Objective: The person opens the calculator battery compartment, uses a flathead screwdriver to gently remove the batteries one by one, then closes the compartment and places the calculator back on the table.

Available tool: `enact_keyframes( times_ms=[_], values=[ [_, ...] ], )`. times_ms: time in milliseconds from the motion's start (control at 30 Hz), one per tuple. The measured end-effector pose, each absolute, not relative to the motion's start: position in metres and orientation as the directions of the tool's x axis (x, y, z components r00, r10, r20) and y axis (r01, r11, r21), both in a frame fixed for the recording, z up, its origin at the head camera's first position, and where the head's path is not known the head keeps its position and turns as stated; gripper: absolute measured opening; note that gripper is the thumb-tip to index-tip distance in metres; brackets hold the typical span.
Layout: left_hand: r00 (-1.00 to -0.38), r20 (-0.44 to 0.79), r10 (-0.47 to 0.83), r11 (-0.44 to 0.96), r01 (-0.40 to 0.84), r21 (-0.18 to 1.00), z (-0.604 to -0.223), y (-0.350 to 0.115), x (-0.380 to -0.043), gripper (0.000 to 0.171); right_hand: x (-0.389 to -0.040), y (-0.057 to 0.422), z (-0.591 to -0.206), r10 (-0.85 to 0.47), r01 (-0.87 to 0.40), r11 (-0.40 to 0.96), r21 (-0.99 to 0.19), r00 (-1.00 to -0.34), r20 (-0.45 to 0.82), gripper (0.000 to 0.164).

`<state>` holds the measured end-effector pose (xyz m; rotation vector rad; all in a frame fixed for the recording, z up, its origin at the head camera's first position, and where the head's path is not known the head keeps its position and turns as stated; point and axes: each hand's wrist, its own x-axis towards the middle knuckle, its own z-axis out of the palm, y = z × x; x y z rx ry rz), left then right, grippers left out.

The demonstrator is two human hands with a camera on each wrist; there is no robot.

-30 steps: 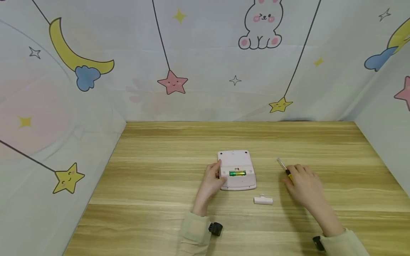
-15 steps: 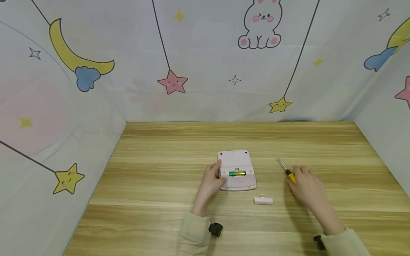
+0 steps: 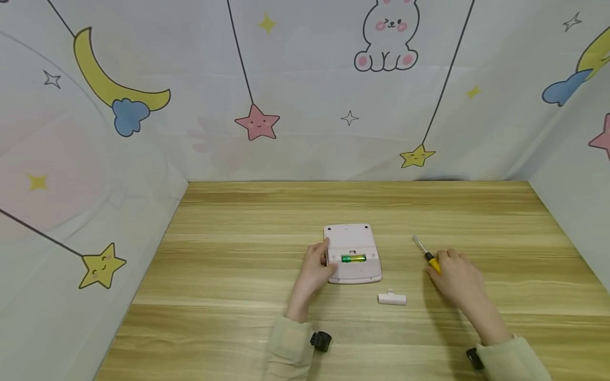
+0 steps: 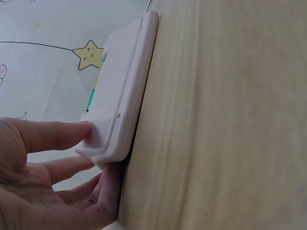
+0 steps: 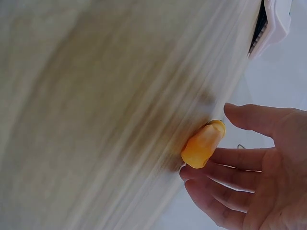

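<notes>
A pale pink calculator [image 3: 349,237] lies face down on the table, its battery slot uncovered and a green and yellow battery [image 3: 353,259] seated inside. My left hand [image 3: 315,267] holds the calculator by its left edge; the left wrist view shows the thumb on the back and fingers at the edge below. Farther right, a screwdriver with a yellow and black handle [image 3: 433,262] rests on the wood, tip pointing away. Around that handle is my right hand [image 3: 458,278], fingers loosely bent beside it. In the right wrist view the thumb stands apart from the yellow handle [image 5: 200,147].
Just in front of the calculator's right corner lies a small white battery cover [image 3: 392,299] with a tab. The wooden table [image 3: 229,238] meets a printed cloth [image 3: 310,153] at the back and at both sides.
My right hand has drawn slightly back and to the right, baring more of the yellow handle. Screwdriver, calculator and left hand stay where they were.
</notes>
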<state>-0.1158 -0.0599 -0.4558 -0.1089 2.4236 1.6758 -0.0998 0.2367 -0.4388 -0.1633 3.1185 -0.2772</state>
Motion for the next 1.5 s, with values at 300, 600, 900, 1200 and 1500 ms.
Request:
enact_keyframes(
  times_ms=[300,600,900,1200,1500],
  values=[
    [-0.98,-0.194,0.051,0.366,-0.163,0.916,-0.456,-0.06,-0.116,0.069,-0.103,0.237,-0.44,-0.092,-0.094,0.98,-0.175,-0.996,0.021,0.041],
    [-0.978,-0.201,0.05,0.377,-0.168,0.911,-0.456,-0.06,-0.116,0.069,-0.106,0.239,-0.44,-0.089,-0.083,0.979,-0.185,-0.996,-0.024,0.036],
    [-0.979,-0.199,0.048,0.369,-0.167,0.914,-0.457,-0.06,-0.116,0.07,-0.115,0.246,-0.441,-0.103,-0.061,0.963,-0.263,-0.984,-0.148,0.036],
    [-0.979,-0.198,0.047,0.381,-0.166,0.91,-0.457,-0.061,-0.117,0.069,-0.123,0.25,-0.437,-0.109,-0.027,0.954,-0.298,-0.959,-0.261,0.04],
    [-0.981,-0.186,0.054,0.397,-0.15,0.906,-0.456,-0.061,-0.116,0.068,-0.125,0.252,-0.435,-0.12,-0.025,0.948,-0.317,-0.951,-0.286,0.039]
  ],
)
